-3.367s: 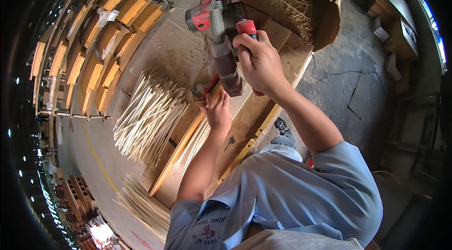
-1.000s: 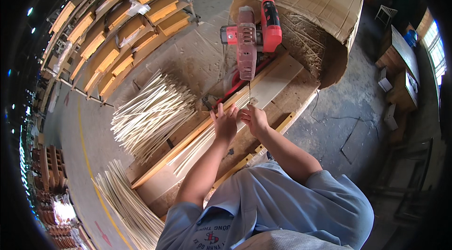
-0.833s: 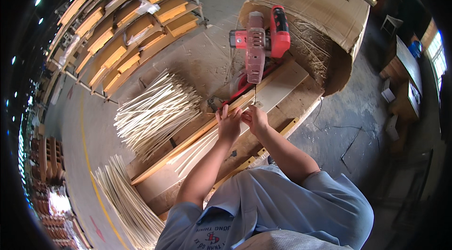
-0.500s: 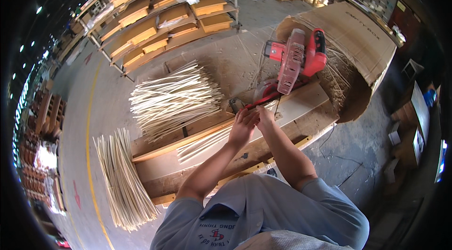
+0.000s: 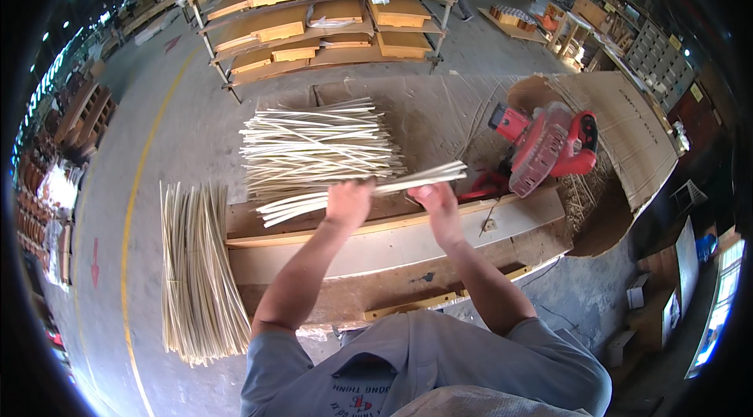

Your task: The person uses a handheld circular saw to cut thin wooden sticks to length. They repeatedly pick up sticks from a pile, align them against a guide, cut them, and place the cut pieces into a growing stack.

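A bundle of thin pale wooden sticks (image 5: 423, 177) is raised above the far side of the bench, slanting up to the right. My left hand (image 5: 351, 202) is closed around its middle. At the bundle's right part, my right hand (image 5: 437, 203) has its fingers bent against the lower edge; some fingertips are hidden under the sticks. Just beyond my left hand lies a wide pile of similar sticks (image 5: 318, 142). To the right stands a red cutting saw (image 5: 541, 150), apart from both hands. A white board (image 5: 369, 251) runs along the bench below them.
A tied stack of longer sticks (image 5: 196, 276) sits at the bench's left end. Right of the saw, an open cardboard box (image 5: 627, 119) holds offcuts. Behind the bench stands a rack (image 5: 329, 17) with wooden panels. A wooden fence (image 5: 329, 230) edges the white board.
Both hands have lifted the sticks off the white board by the saw and moved them left and away from me, toward the pile. The view has shifted too.
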